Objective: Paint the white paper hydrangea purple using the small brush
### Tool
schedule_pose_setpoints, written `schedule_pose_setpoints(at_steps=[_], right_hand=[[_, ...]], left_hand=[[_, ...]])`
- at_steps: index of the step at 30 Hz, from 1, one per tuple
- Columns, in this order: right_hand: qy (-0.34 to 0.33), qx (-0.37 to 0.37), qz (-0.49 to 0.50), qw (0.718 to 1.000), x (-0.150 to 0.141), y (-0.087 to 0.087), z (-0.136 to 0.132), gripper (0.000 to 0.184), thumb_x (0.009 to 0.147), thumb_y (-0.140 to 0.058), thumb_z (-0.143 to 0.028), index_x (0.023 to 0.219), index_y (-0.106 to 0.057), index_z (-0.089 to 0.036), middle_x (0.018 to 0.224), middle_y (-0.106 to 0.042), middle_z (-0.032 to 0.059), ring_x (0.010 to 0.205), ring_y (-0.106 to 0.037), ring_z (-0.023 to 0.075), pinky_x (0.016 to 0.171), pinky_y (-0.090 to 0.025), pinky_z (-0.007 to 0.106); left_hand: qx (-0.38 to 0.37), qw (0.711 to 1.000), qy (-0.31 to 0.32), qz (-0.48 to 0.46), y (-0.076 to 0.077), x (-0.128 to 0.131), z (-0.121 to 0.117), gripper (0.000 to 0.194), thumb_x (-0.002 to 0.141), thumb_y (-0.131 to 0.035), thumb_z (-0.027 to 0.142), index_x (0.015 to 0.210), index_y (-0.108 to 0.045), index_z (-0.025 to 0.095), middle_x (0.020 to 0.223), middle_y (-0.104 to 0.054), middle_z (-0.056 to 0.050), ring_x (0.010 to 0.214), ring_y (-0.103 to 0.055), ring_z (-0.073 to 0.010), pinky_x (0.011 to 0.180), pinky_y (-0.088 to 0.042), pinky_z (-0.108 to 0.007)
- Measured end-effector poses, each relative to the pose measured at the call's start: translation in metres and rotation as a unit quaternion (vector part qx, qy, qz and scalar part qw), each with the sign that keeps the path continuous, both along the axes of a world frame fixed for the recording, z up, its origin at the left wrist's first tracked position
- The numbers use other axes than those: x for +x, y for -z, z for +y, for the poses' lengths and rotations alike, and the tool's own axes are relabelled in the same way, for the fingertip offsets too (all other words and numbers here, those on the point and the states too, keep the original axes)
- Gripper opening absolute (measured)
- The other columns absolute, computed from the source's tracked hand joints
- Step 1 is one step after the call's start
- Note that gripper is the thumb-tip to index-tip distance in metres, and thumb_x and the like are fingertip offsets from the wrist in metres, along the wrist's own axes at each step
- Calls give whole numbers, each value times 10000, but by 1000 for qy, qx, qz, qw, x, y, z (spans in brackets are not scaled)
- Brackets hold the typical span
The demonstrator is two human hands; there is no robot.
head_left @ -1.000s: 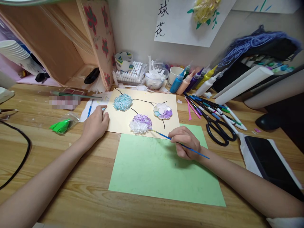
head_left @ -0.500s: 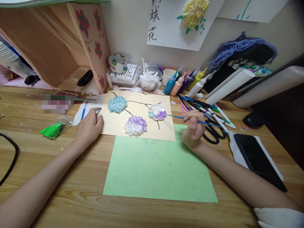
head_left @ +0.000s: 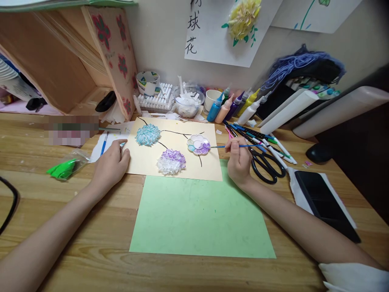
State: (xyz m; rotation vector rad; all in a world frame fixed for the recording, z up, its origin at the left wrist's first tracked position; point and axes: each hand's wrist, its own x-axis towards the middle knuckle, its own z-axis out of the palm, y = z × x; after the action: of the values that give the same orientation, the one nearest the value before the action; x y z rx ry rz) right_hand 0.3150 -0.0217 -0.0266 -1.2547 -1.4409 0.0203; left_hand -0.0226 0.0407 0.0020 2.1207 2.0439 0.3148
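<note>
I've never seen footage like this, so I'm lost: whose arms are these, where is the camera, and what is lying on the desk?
The camera sits on a person's head and looks down, so the two bare arms are the wearer's own. The left hand presses flat on the edge of a cream paper sheet lying on the wooden desk. On that sheet are a fluffy blue paper flower, a purple and white paper flower and a small flower-shaped paint palette. The right hand holds a thin blue paintbrush, its tip at the palette. A plain green paper sheet lies nearer the wearer, and black-handled scissors lie to the right.
</note>
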Motion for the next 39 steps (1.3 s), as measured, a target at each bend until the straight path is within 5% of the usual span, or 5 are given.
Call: schedule_pose_setpoints(at_steps=[7, 10, 15, 23, 39], right_hand=[[2, 4, 12, 1000, 2, 2, 0, 329, 998, -361, -349, 738, -513, -219, 705, -498, 0, 632, -490, 141, 602, -387, 314], [-9, 36, 93, 995, -3, -1, -2, 299, 980, -409, -376, 753, -531, -223, 734, -507, 1, 624, -498, 139, 587, -402, 314], [-138, 12, 223, 965, -23, -9, -18, 230, 986, -383, -330, 847, -543, -241, 734, -555, -2, 617, -581, 144, 545, -466, 299], [-285, 18, 71, 956, -31, -2, -34, 261, 983, -367, -267, 894, -609, -221, 715, -649, 27, 680, -629, 179, 638, -474, 348], [-280, 8, -10, 960, -29, 0, -35, 240, 967, -378, -237, 928, -615, -228, 786, -671, 45, 724, -625, 184, 644, -482, 347]], left_hand=[[-5, 1000, 3, -2, 0, 0, 0, 469, 920, -341, 368, 1332, -466, 183, 1076, -671, -117, 1022, -625, -337, 802, -484, -422], [-1, 1000, 2, -6, 0, 0, -1, 469, 918, -345, 363, 1333, -465, 179, 1105, -667, -125, 1042, -621, -342, 812, -478, -422], [-1, 1000, 5, -10, -1, 2, -3, 471, 923, -338, 358, 1337, -456, 166, 1118, -667, -132, 1043, -618, -351, 818, -475, -433], [-1, 1000, 3, -6, -1, 3, -4, 455, 927, -358, 344, 1333, -463, 169, 1098, -671, -122, 1027, -627, -333, 815, -476, -410], [6, 1000, 6, -7, 0, 2, -3, 454, 929, -356, 352, 1327, -473, 166, 1053, -671, -123, 996, -632, -335, 792, -469, -407]])
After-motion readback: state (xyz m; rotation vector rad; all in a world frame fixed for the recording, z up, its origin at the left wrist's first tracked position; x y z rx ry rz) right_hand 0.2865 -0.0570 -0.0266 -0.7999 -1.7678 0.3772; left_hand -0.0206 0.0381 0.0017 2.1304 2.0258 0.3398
